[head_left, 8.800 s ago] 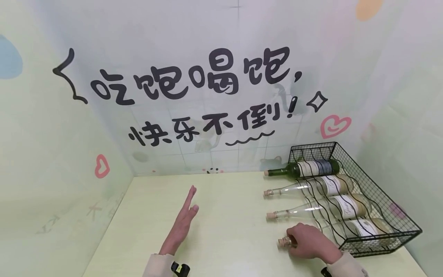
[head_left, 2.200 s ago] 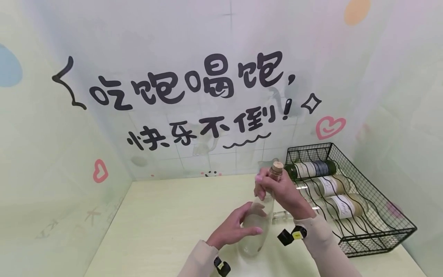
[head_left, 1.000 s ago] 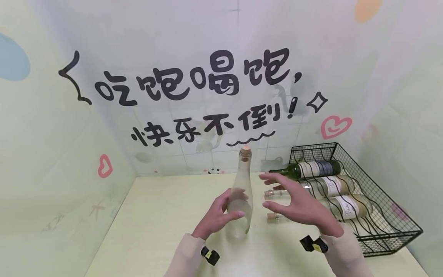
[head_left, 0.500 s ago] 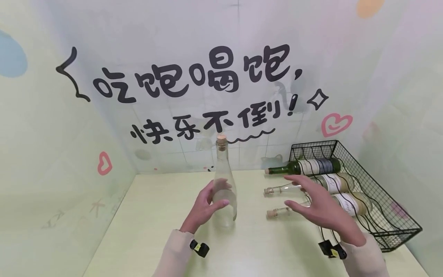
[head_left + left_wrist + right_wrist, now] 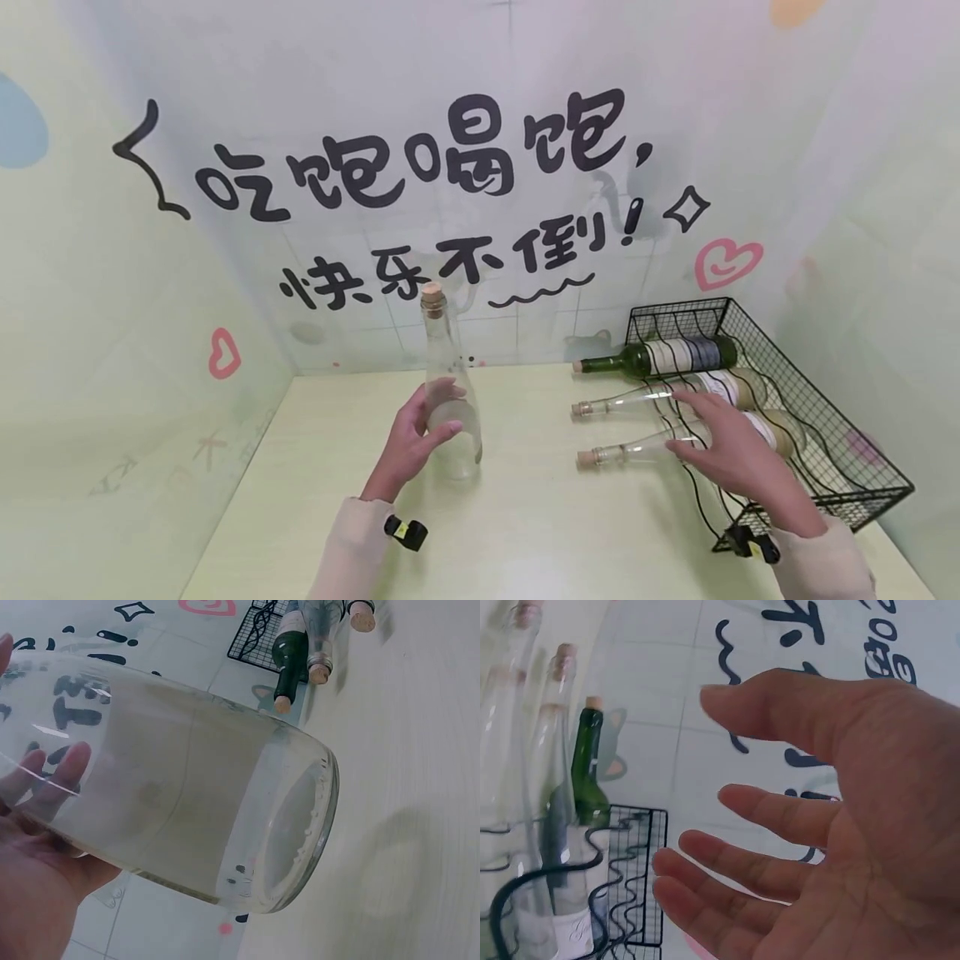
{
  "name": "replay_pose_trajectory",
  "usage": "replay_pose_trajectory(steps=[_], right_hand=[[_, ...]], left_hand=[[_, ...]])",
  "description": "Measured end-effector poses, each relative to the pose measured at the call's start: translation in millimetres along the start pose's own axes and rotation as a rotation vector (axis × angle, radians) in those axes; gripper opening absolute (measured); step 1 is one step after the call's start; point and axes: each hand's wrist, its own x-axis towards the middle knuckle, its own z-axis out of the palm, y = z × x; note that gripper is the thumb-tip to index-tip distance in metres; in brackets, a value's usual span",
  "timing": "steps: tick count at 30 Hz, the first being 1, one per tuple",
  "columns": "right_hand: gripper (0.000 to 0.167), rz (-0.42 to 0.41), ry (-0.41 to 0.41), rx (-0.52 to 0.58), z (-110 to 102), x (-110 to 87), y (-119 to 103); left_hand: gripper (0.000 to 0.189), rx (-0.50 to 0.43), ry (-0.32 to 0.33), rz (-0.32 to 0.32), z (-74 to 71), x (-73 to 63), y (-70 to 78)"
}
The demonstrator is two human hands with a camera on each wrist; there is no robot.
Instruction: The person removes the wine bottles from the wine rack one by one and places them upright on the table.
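Observation:
My left hand [image 5: 412, 437] grips a corked clear glass bottle [image 5: 459, 457] round its body, left of the table's middle. It stands nearly upright with a slight lean, cork at the top. In the left wrist view the bottle's base [image 5: 300, 832] is off the table, with a shadow below it. My right hand [image 5: 731, 446] holds nothing; its fingers are spread and relaxed over the near part of the black wire rack [image 5: 817, 400]. Below and beside it lie two clear corked bottles [image 5: 626, 451], partly hidden by the hand.
A green corked bottle [image 5: 637, 362] lies in the rack's far slot, all necks pointing left. The rack stands at the table's [image 5: 525, 533] right side. A printed wall sheet [image 5: 360, 83] encloses the back and sides.
Earlier the right hand drew the clear bottle from the near slot, and the left hand took it. The right hand let go and moved right; the left carries the bottle leftward.

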Motion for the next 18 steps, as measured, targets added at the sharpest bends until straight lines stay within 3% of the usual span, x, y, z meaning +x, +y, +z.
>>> replay_pose_trajectory(steps=[8, 13, 18], right_hand=[[0.061, 0.095, -0.028, -0.064, -2, -18.1, 20], [0.053, 0.195, -0.085, -0.035, -2, -23.1, 20], [0.037, 0.230, -0.067, -0.023, 1, -23.0, 17]], left_hand=[[0.055, 0.008, 0.054, -0.009, -16.4, -6.5, -4.4], [0.056, 0.009, 0.074, -0.024, -25.0, -9.4, -6.5], [0.056, 0.001, 0.095, -0.030, -31.6, -13.4, -8.2]])
